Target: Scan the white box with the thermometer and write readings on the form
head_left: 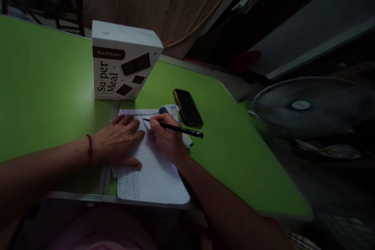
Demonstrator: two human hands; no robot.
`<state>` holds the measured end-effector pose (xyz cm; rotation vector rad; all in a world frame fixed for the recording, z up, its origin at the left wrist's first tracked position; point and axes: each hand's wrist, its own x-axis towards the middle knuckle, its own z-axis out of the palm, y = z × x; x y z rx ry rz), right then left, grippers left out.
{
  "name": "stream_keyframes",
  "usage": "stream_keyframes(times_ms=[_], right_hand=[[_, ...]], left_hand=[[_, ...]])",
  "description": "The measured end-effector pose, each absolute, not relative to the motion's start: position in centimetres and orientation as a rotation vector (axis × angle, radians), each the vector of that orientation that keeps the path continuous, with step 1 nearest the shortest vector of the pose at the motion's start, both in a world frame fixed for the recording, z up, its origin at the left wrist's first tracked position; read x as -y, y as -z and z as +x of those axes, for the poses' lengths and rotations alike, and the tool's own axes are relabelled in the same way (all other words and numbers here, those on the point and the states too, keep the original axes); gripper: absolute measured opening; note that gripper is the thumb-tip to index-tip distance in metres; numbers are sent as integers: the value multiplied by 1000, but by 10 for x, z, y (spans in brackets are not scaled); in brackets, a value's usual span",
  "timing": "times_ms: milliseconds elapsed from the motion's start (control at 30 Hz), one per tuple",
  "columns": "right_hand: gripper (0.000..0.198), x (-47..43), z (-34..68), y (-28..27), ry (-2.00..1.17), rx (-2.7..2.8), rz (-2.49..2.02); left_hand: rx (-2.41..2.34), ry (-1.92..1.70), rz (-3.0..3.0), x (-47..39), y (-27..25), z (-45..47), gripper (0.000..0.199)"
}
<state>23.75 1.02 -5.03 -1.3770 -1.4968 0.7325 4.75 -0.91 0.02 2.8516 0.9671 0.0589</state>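
Note:
A sheet of white paper [158, 179] lies at the front edge of the green table, with rows of small writing down its left side. My left hand [121, 140] rests flat on that written side, fingers spread, a red cord bracelet [89, 146] on the wrist. In my right hand [168, 134] is a black pen [184, 129], gripped near its tip. The tip is at the upper part of the sheet; whether it touches, I cannot tell. Partly hidden behind the right hand is a white and blue device [170, 109], which looks like a forehead thermometer.
A dark smartphone [189, 107] lies right of the device. Beyond the paper stands a white "Su-per Meal" box [109, 68]. The green table [47, 86] has a metal seam left of the paper. A round fan [301, 104] stands off the table's right edge, and a chair [68, 11] is behind.

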Motion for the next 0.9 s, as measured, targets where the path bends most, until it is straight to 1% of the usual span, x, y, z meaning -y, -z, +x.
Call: stream_keyframes(times_ms=[367, 900], right_hand=[[12, -10, 239, 48, -713, 1560, -1343], [13, -11, 239, 49, -713, 1534, -1368]], left_hand=[[-974, 3, 2827, 8, -1, 48, 63], [-960, -66, 2867, 7, 3, 46, 64]])
